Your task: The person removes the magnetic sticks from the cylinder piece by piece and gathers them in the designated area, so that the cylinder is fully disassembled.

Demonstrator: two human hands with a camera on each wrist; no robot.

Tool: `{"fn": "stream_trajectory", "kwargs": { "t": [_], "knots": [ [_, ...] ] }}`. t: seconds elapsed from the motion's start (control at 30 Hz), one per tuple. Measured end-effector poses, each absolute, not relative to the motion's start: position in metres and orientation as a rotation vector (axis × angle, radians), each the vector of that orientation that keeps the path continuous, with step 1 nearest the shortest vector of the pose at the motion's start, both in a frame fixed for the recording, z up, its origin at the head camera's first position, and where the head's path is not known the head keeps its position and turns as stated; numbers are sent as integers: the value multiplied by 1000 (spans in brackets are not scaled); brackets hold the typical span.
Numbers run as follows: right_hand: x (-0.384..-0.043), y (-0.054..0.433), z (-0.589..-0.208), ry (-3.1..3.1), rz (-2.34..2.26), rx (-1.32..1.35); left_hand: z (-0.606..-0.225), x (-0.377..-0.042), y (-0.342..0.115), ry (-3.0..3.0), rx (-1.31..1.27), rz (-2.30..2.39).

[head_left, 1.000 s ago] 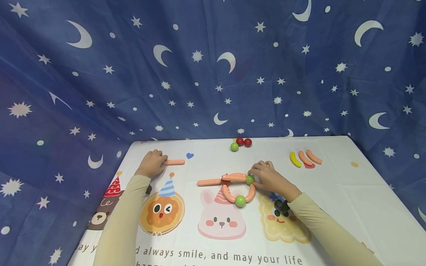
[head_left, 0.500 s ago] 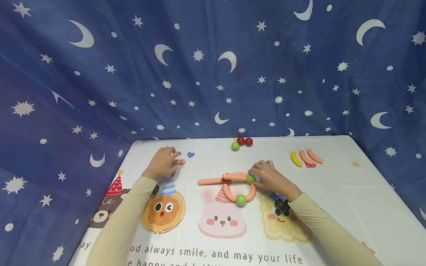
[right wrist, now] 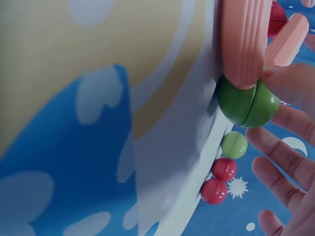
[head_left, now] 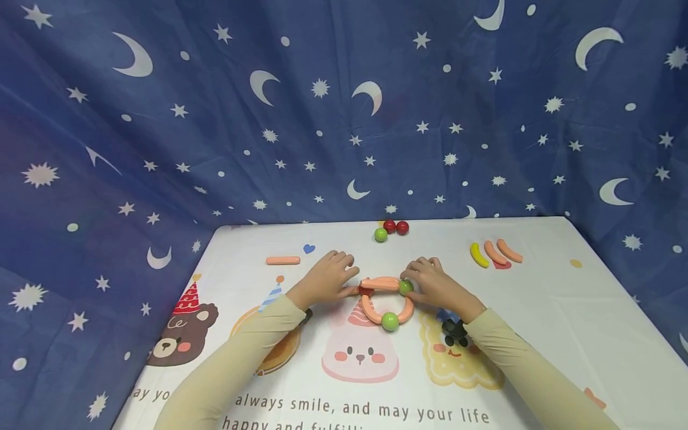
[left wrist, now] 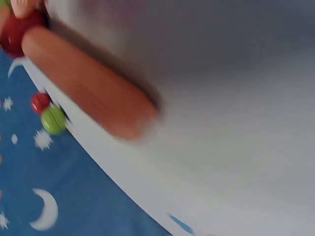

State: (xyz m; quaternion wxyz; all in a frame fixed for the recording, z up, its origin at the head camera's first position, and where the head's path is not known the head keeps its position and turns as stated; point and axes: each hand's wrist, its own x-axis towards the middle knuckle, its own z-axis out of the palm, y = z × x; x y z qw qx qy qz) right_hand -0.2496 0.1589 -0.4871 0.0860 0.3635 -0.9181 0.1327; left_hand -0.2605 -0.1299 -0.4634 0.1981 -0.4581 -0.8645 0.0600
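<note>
A ring of pink curved rods (head_left: 372, 312) joined by balls lies in the middle of the table. My right hand (head_left: 436, 288) pinches the green ball (head_left: 405, 287) at its right corner between thumb and finger, other fingers spread, as the right wrist view shows. Another green ball (head_left: 390, 321) forms the near corner. My left hand (head_left: 325, 279) is over the straight pink rod (left wrist: 88, 83) that sticks out left from the red ball (head_left: 366, 289). Its thumb and forefinger are apart, near that ball. A fingertip touches the red ball in the left wrist view.
A loose straight pink rod (head_left: 283, 260) lies at the back left. Two red balls (head_left: 402, 227) and a loose green ball (head_left: 380, 235) sit at the back edge. Back right are a yellow curved rod (head_left: 479, 255) and two pink curved rods (head_left: 494, 252). A blue starry curtain (head_left: 322, 107) rises behind.
My left hand has left the loose straight rod at the back left and moved right to the rod on the ring's left side. My right hand has stayed on the green ball.
</note>
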Motion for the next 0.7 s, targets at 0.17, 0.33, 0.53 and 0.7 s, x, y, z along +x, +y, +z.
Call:
{"fn": "stream_trajectory", "kwargs": {
  "t": [0.17,0.33,0.53,0.7],
  "knots": [
    [-250,160,-489,-2717,390,1092,-465,-261,-107,-2414,-1291,249],
    [-252,161,-491,-2710,360,1106,-467,-261,-97,-2448,-1284,289],
    [-252,160,-492,-2733,354,1111,-466,-258,-93,-2473,-1308,282],
    [-252,161,-491,-2736,345,1107,-467,-258,-93,-2475,-1342,258]
  ]
}}
